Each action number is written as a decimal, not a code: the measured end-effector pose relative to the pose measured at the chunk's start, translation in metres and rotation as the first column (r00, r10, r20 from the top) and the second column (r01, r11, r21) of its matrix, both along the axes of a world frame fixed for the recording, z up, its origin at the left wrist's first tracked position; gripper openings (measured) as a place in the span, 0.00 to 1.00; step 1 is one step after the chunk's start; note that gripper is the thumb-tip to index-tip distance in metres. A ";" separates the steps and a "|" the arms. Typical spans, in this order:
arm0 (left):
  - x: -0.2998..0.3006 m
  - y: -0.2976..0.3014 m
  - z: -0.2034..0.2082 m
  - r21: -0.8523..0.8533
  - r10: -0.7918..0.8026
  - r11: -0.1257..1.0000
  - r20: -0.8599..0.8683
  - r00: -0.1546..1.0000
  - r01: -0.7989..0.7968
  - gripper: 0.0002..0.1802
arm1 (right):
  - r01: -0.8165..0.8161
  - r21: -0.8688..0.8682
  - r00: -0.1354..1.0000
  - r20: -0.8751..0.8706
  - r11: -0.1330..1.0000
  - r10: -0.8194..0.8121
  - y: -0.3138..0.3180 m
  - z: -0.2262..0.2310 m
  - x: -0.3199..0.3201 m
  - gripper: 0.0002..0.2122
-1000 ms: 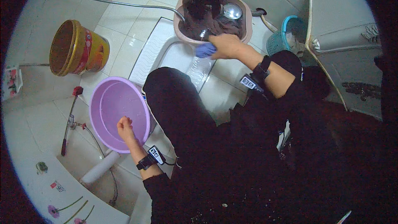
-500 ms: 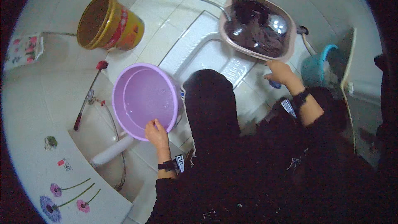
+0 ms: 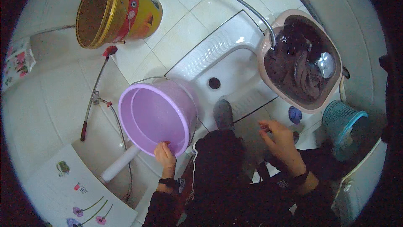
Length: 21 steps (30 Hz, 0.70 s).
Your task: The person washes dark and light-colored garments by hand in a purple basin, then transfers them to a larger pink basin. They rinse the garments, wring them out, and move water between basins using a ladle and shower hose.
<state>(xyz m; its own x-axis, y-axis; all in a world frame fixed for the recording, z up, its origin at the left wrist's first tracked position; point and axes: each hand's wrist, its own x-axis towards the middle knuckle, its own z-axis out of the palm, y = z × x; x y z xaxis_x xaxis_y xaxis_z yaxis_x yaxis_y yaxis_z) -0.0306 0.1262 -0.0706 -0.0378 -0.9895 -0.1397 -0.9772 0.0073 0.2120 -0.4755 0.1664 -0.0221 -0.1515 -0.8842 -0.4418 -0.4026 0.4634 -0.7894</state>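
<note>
A light purple bucket [image 3: 145, 115] stands left of the squat toilet, its wire handle hanging at the side. My left hand [image 3: 165, 154] is closed over the bucket's near rim, fingertips inside. My right hand [image 3: 280, 141] hovers in front of my body with nothing in it, its thumb and fingers apart. Beyond it, a small crumpled blue cloth [image 3: 295, 115] lies on the floor. Farther off at the right, a pink basin [image 3: 265, 73] holds dark, wet-looking cloth [image 3: 300, 71] and a silvery shower head [image 3: 326, 65].
The squat toilet [image 3: 210, 65] lies in the tiled floor, my foot on its near edge. A metal hose [image 3: 239, 2] runs into the basin. A yellow bucket [image 3: 142, 15] and a red-tipped rod [image 3: 95, 90] are at left. A teal basket [image 3: 342, 115] stands at right.
My right hand has drawn back from beside the basin toward my body. My left hand stays on the bucket's rim. The view has shifted, and the toilet's drain and my foot now show.
</note>
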 end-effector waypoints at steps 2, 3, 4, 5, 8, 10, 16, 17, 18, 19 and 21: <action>-0.002 -0.002 0.004 0.030 0.025 0.999 0.008 1.000 -0.025 0.17 | -0.003 0.051 0.998 0.064 0.999 0.000 0.011 -0.012 0.003 0.12; -0.004 -0.004 0.005 0.048 0.033 0.998 0.027 0.999 -0.034 0.17 | 0.009 0.132 0.999 0.051 0.991 -0.016 0.017 -0.021 0.005 0.12; -0.006 -0.006 0.008 0.081 0.049 0.995 0.033 0.998 -0.051 0.16 | 0.038 0.186 0.998 0.051 0.982 -0.048 0.024 -0.029 0.010 0.12; -0.009 -0.007 0.010 0.054 0.037 0.998 0.087 0.996 -0.042 0.15 | 0.073 0.222 0.993 0.076 0.972 -0.092 0.031 -0.036 0.011 0.12; -0.018 -0.005 0.022 -0.022 0.086 0.996 0.141 0.986 -0.084 0.13 | 0.026 0.392 0.992 -0.123 0.920 0.024 0.056 -0.039 0.007 0.11; -0.021 0.005 0.034 -0.084 0.183 0.981 0.100 0.978 -0.175 0.17 | 0.067 0.358 0.998 -0.020 0.931 -0.064 0.072 -0.021 0.003 0.10; 0.003 0.069 0.074 0.292 0.712 0.699 -0.200 0.673 -0.652 0.25 | -0.033 0.485 0.986 0.159 0.874 -0.051 0.040 0.039 0.013 0.10; 0.009 0.080 0.079 0.351 0.744 0.666 -0.243 0.622 -0.659 0.26 | -0.049 0.494 0.978 0.202 0.868 -0.060 0.025 0.049 0.019 0.10; 0.016 0.089 0.085 0.432 0.788 0.615 -0.288 0.545 -0.660 0.26 | -0.067 0.489 0.973 0.227 0.870 -0.052 0.009 0.060 0.026 0.10; 0.023 0.098 0.094 0.505 0.830 0.557 -0.334 0.446 -0.659 0.27 | -0.074 0.486 0.959 0.275 0.871 -0.072 -0.008 0.069 0.035 0.10; 0.035 0.100 0.103 0.596 0.858 0.513 -0.328 0.396 -0.617 0.29 | -0.106 0.465 0.937 0.343 0.879 -0.068 -0.044 0.090 0.057 0.10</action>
<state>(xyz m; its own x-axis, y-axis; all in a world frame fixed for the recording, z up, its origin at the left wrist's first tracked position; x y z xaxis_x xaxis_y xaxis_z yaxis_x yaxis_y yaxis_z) 0.0043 0.2264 0.0324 0.5008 -0.5354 -0.6801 -0.2474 -0.8415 0.4803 -0.4188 0.1225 0.0674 0.0991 -0.5587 -0.8234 -0.1638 0.8071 -0.5673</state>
